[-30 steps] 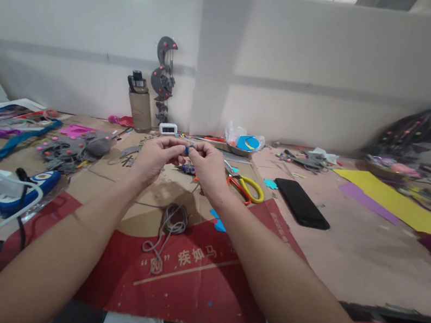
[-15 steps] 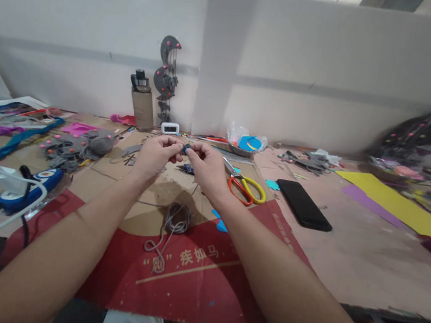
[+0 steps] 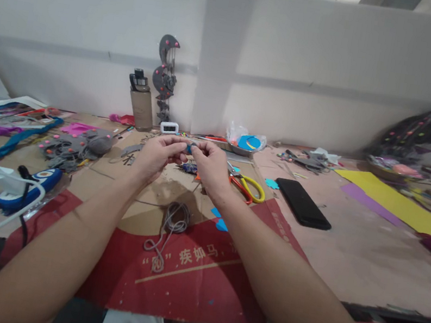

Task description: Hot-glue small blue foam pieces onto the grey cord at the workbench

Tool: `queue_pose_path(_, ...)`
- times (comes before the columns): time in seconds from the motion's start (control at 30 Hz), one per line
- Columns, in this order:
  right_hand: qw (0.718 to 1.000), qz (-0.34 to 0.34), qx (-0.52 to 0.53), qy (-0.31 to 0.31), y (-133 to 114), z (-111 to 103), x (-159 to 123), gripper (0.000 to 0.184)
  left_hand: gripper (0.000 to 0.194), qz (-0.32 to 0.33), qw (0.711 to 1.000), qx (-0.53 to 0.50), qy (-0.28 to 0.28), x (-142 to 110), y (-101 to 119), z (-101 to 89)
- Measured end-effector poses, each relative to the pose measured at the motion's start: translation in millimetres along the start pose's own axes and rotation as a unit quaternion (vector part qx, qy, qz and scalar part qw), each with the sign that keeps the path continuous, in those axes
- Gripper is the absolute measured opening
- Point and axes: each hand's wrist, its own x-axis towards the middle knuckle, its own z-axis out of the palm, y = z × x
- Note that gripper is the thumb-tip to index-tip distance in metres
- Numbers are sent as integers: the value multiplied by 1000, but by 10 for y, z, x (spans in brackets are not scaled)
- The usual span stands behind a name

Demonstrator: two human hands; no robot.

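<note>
Raised over the work surface, my left hand (image 3: 162, 155) and my right hand (image 3: 210, 163) meet at the fingertips. Between them they pinch a small dark blue piece (image 3: 190, 148), mostly covered by the fingers, so its kind cannot be made out. Below the hands a coil of grey cord (image 3: 177, 217) lies on the red and brown cardboard (image 3: 186, 289), one loose end curling toward me. Scissors (image 3: 251, 188) with red and yellow handles rest just right of my right hand. Blue cut pieces (image 3: 221, 224) lie under my right forearm.
A black phone (image 3: 302, 203) lies to the right, near yellow sheets (image 3: 395, 200). A bottle (image 3: 141, 105) and a small white clock-like device (image 3: 169, 128) stand at the back. On the left are grey felt-like pieces (image 3: 77, 148) and a blue power strip (image 3: 31, 188) with a white cable.
My fingertips have shifted slightly to the right with the small blue piece, and the fingers of both hands have closed nearer together. The cord and scissors stay where they were.
</note>
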Motion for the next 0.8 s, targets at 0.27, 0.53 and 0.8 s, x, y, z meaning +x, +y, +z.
queue_pose_path(0.27, 999, -36, 0, -38, 76, 66, -12, 16, 17, 38, 996, 46, 60, 47, -59, -39)
queue_pose_path(0.53, 998, -33, 2, -47, 96, 93, -29, 15, 19, 46, 987, 97, 117, 86, -67, -112)
queue_pose_path(0.8, 994, -21, -25, -107, 15, 97, -68, 20, 16, 82, 965, 107, 227, 266, -193, -417)
